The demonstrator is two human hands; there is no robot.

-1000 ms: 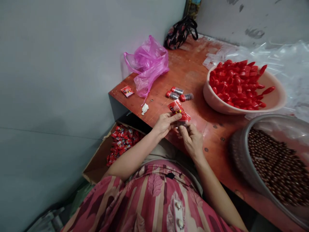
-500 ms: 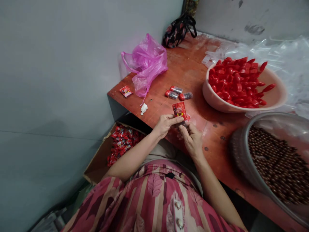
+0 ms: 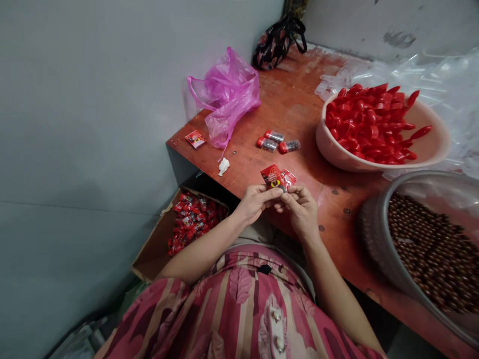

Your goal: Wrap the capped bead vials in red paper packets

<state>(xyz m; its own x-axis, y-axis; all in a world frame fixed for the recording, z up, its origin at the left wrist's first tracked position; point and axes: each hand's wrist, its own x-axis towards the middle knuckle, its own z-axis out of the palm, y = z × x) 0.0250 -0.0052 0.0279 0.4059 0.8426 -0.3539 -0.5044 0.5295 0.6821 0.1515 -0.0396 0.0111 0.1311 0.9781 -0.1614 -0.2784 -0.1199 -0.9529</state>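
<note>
Over the table's front edge, both hands pinch a small red printed packet (image 3: 272, 174). My left hand (image 3: 255, 202) has its thumb across the lower part of the packet. My right hand (image 3: 301, 207) closes on the lower right side, its thumb tip near the left one. A second red packet corner (image 3: 288, 177) shows just behind; I cannot tell whether it is a separate packet. Beyond the hands lie three small clear tubes (image 3: 289, 146) with red caps and dark contents. Another red packet (image 3: 195, 139) rests at the table's left corner.
A pink bowl (image 3: 337, 155) of red plastic caps (image 3: 374, 124) stands at right. Nearer is a grey basin (image 3: 374, 244) of brown beads or balls (image 3: 430, 249). Clear plastic pieces, a pink bag (image 3: 232, 94), white scrap (image 3: 223, 167) and dark pouch (image 3: 279, 45) surround. Below left, a carton (image 3: 149, 254) holds red packets.
The red packet has tilted to the left and dropped slightly, and the corner behind it shows more. My right hand has turned slightly, with its fingers closer to the packet's base.
</note>
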